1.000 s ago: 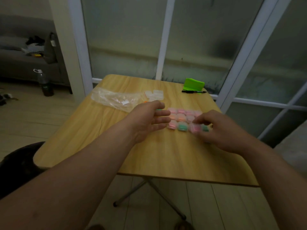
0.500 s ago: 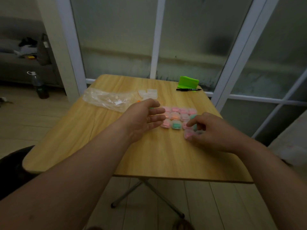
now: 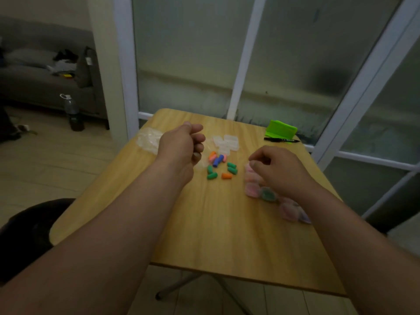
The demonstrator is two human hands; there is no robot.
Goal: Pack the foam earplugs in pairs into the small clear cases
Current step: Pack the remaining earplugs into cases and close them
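Earplugs (image 3: 220,165): loose scatter mid-bench, between both hands; green, orange, pink, one blue.
Axes: all lying flat, long axes mixed; blue one runs diagonally away from the wearer.
Empty cases (image 3: 226,143): clear, clustered just beyond the scatter.
Filled cases (image 3: 252,189): right side, partly under the wrist.
Left hand (image 3: 181,147): curled loosely; contents cannot tell.
Right hand (image 3: 276,169): fingers curled, hovering over the filled cases; grip unclear.
Risk: round plugs may roll if nudged; right forearm could sweep filled cases off the bench (image 3: 216,223) edge.
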